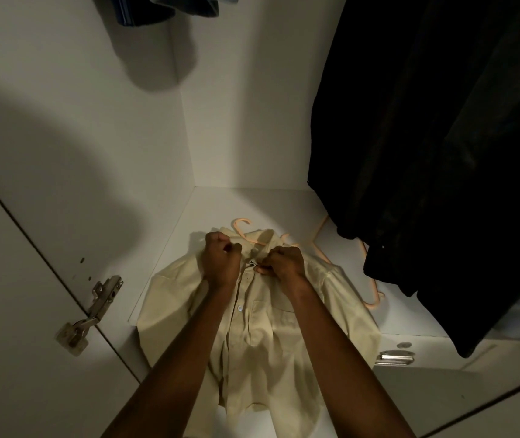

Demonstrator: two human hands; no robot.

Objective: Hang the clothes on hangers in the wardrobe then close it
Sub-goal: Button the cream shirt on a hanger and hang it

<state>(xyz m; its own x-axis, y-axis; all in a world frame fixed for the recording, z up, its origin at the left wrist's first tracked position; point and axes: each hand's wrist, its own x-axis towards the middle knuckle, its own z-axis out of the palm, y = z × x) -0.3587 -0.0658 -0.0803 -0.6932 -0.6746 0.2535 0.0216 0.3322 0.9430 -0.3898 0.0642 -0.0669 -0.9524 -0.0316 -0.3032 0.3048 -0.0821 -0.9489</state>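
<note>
One cream shirt on the wardrobe floor; my left hand and right hand pinch its collar. Two peach hangers beside it. One black garment hanging. No writing legible.

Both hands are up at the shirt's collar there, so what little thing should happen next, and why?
Probably finish fastening the top button: both hands pinch the cream shirt at its neck, the hanger hook already pokes out above the collar, and the shirt lies on the wardrobe floor, not yet hung.
</note>
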